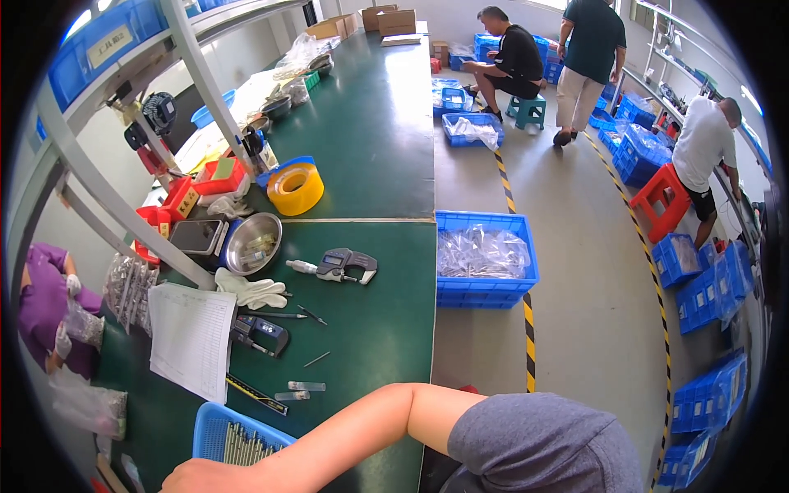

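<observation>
My right arm crosses the bottom of the head view, bent at the elbow, in a grey short sleeve. My right hand (pixel 201 476) is cut off by the lower edge at the near side of a blue plastic basket (pixel 212 411). Its fingers are hidden, so whether it holds anything does not show. Many slim metal rods (pixel 246 444) lie side by side in the basket. My left hand is out of view. Beyond the basket are a black-and-yellow ruler (pixel 256 394), two small clear tubes (pixel 306 386) and a thin metal pin (pixel 316 359) on the green table (pixel 378 345).
A digital micrometer (pixel 341 265), a second gauge (pixel 261 333), white gloves (pixel 251 289), a paper sheet (pixel 193 337), a steel bowl (pixel 253 244) and yellow tape (pixel 296 189) lie farther up. A blue crate (pixel 485 292) stands beside the table. Several people are around; one in purple (pixel 45 304) works opposite.
</observation>
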`<state>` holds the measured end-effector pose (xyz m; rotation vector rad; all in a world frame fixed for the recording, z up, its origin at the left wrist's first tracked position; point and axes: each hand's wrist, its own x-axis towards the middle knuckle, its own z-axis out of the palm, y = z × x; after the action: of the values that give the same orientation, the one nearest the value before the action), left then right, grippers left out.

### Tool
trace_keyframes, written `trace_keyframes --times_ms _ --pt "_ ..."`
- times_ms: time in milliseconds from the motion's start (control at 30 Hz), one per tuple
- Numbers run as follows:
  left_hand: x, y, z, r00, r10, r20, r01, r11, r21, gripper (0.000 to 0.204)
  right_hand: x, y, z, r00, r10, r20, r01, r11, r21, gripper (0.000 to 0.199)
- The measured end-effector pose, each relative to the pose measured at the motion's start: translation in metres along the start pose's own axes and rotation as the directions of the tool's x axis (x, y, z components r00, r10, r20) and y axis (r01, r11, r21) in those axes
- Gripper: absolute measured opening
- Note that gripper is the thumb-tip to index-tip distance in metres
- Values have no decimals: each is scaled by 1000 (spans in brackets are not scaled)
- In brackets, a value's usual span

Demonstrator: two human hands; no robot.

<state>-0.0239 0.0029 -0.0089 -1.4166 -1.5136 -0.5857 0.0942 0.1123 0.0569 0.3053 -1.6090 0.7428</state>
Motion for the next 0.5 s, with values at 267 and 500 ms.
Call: trace_keyframes --times_ms 267,500 --pt "-2 -1 0 996 -45 77 44 999 11 36 0 7 -2 970 236 54 -241 962 128 8" --pt "-47 -47 22 989 -33 145 18 994 103 39 0 10 -11 936 338 95 -334 941 -58 16"
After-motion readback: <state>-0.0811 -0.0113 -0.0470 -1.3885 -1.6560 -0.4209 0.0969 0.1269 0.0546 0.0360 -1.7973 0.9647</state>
